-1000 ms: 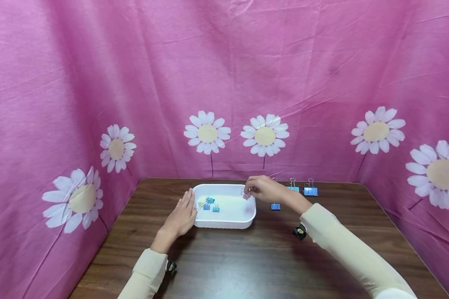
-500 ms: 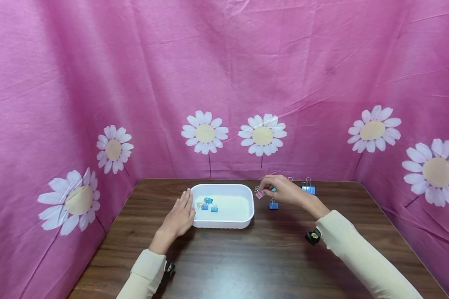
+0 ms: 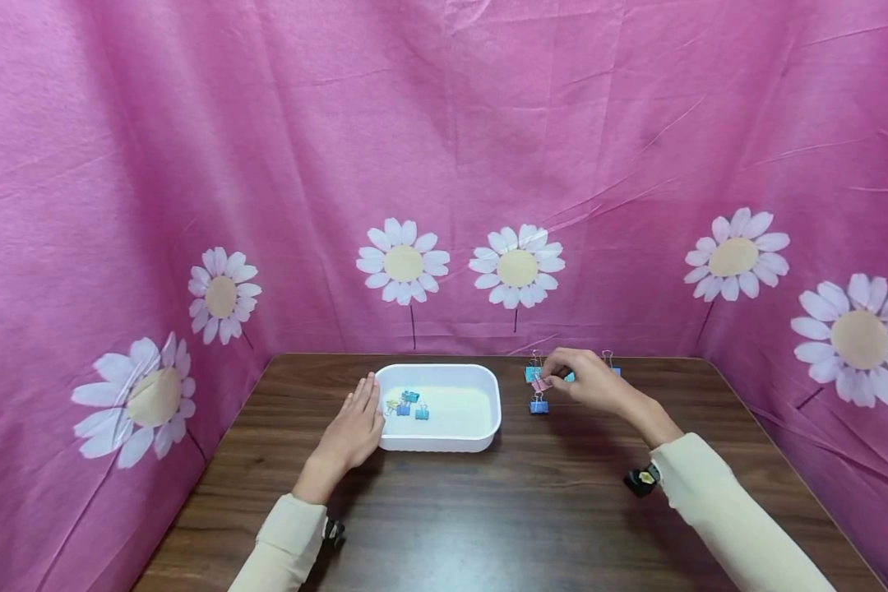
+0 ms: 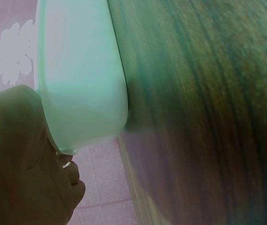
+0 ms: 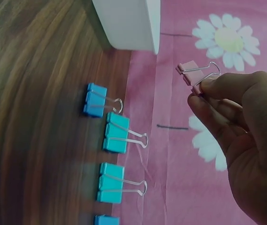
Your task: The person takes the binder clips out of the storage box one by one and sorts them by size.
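Note:
My right hand (image 3: 588,380) pinches a small pink binder clip (image 5: 192,74) between thumb and fingertips, above the table. Close under it in the head view stands a blue binder clip (image 3: 538,407). The right wrist view shows two teal binder clips (image 5: 117,132) beyond it in a row, and part of another blue clip (image 5: 107,220). My left hand (image 3: 353,427) rests with straight fingers against the left side of a white tray (image 3: 440,445). Inside that tray lie several small clips, among them a teal clip (image 3: 411,396), a light blue clip (image 3: 422,414) and a yellow one (image 3: 391,404).
The dark wooden table (image 3: 451,518) carries the tray near its back edge, with the row of clips to the tray's right. A pink flowered cloth (image 3: 444,164) hangs behind and along both sides.
My right hand has carried the pink clip from over the tray's right end rightward to the standing clips. The left hand has stayed at the tray's side.

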Motion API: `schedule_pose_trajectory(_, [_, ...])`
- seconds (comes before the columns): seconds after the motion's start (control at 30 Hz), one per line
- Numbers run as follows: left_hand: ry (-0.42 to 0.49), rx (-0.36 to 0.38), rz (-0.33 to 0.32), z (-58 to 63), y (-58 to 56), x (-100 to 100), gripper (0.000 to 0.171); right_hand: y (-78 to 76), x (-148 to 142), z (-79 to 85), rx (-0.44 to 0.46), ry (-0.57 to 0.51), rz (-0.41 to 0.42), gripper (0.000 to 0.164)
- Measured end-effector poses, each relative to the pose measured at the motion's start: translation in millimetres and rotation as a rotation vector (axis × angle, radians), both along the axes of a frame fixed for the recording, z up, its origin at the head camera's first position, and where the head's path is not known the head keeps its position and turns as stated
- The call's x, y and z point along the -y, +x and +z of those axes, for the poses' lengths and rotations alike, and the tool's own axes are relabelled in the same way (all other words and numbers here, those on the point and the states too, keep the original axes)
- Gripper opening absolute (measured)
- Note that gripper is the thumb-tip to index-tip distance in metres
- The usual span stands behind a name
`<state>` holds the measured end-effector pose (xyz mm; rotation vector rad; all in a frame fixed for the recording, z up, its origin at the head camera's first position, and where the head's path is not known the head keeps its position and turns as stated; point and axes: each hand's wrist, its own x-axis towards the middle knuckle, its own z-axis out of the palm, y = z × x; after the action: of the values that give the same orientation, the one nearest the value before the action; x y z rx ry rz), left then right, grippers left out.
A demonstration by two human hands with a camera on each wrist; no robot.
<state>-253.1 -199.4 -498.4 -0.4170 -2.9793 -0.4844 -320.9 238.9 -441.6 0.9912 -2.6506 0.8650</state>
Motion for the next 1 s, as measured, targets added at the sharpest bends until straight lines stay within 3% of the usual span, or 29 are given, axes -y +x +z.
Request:
schedule_pose_trajectory(0.37, [0.013,0.006,0.002,-1.0,0.9,0.3,0.059,3.9,-30.8,-20.4,-0.022,-0.041,-0.084,0.015])
schedule_pose_trajectory(0.73, [0.025,0.006,0.001,-0.2,0.6,-0.3,0.059,5.7,-52.8,-47.8,0.033,-0.064,-0.161,0.015])
schedule_pose_trajectory(1.0, [0.024,0.009,0.003,0.6,1.5,-0.9,0.058,2.3,-63.4,-67.0,0.076,-0.018,-0.218,0.014])
